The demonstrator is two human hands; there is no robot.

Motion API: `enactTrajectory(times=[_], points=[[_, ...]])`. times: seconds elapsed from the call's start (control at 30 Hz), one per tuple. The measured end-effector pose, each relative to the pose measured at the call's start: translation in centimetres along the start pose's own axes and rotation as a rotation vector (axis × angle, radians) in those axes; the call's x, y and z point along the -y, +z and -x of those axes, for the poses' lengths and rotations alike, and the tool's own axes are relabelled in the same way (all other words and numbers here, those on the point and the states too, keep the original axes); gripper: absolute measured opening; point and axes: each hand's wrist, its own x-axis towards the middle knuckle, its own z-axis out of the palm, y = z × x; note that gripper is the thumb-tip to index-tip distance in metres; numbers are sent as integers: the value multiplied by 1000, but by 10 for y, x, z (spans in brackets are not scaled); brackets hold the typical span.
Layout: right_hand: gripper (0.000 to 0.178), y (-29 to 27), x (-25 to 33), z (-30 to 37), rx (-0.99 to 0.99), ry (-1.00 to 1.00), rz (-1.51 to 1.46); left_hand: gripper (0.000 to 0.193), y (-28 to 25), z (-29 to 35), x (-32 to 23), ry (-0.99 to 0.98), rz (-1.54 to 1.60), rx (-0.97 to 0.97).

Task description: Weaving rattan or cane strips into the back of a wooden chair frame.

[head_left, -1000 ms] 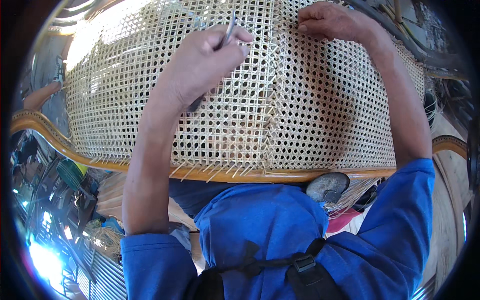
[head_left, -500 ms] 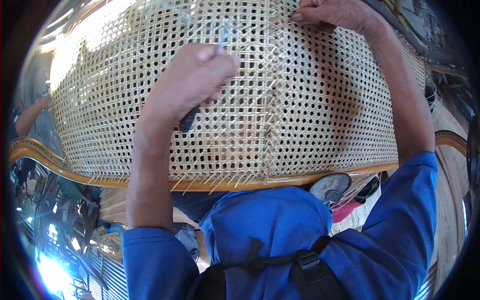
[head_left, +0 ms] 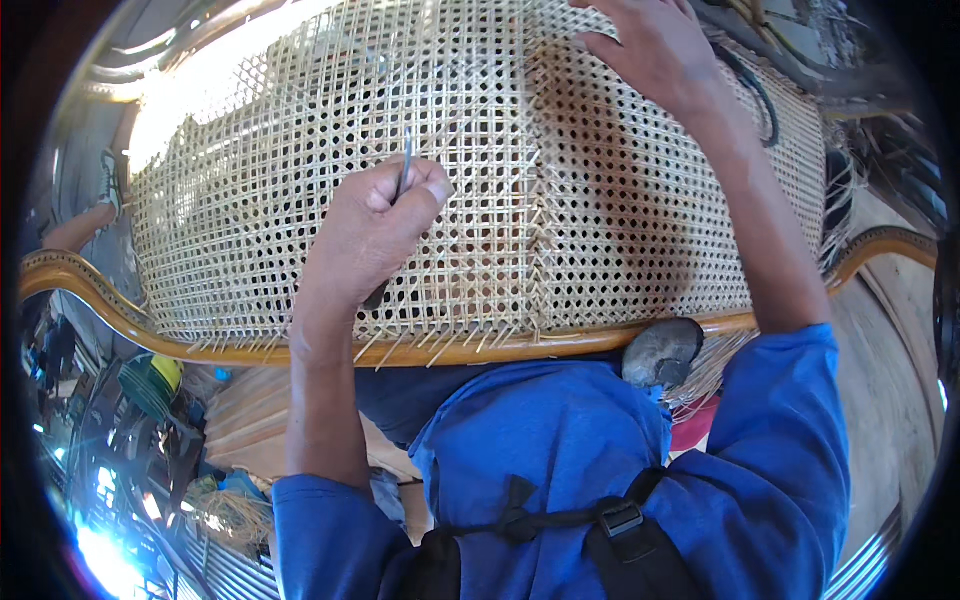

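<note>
A panel of woven cane webbing [head_left: 450, 250] stretches across a curved, varnished wooden frame [head_left: 440, 352]. My left hand [head_left: 375, 225] is closed around a thin, awl-like metal tool [head_left: 407, 160] with a dark handle, its tip pointing away from me over the open weave. The handle's end shows below the palm. At the far edge, my right hand [head_left: 655, 50] lies over the webbing with thumb and fingers apart; its fingertips are partly cut off by the picture's edge. Between the hands runs a raised, braided-looking line of cane [head_left: 540, 215]. Loose cane ends [head_left: 440, 345] stick out over the near rail.
Frayed cane strands hang at the right [head_left: 845, 195] and beneath the frame. A dark, rounded shoe-like object [head_left: 662, 352] sits under the near rail. Another person's foot [head_left: 108, 190] shows at the far left. Cluttered material and a straw-coloured bundle [head_left: 230, 515] lie at lower left.
My left hand has come nearer to me with the tool. My right hand has spread its fingers from a pinch. The whole view has shifted slightly.
</note>
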Motion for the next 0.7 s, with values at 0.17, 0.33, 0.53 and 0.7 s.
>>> enactTrajectory(times=[0.17, 0.33, 0.53, 0.7], points=[[23, -57, 13, 98, -48, 360, -388, 21, 13, 7, 2, -95, 55, -102], [22, -72, 25, 196, 108, 618, -536, 27, 27, 16, -12, -76, -70, -177], [23, -34, 28, 118, -127, 201, -366, 31, 16, 66, -37, 209, -79, -589], [25, 29, 27, -4, -9, -194, 171, 27, 8, 133, -4, -8, 17, -510]])
